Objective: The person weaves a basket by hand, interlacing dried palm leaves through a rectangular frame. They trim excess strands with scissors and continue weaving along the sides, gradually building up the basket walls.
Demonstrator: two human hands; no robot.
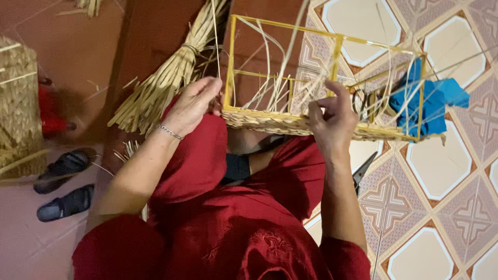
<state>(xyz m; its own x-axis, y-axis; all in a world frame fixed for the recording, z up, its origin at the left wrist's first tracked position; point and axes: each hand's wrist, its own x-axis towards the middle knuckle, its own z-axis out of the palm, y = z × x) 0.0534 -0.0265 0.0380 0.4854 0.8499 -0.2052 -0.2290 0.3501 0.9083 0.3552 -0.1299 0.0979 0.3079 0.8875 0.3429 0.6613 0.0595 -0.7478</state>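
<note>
A yellow box-shaped wire frame rests on my lap, its near side covered with a band of woven straw. Loose straw strands stand up inside the frame. My left hand, with a thin bracelet at the wrist, grips the frame's left corner. At the middle of the woven edge, my right hand pinches a strand against the frame's rim.
A tied bundle of straw lies on the floor to the left. A blue cloth sits at the frame's right end. A woven basket, a red object and dark sandals are at far left. Scissors lie on the patterned tiles.
</note>
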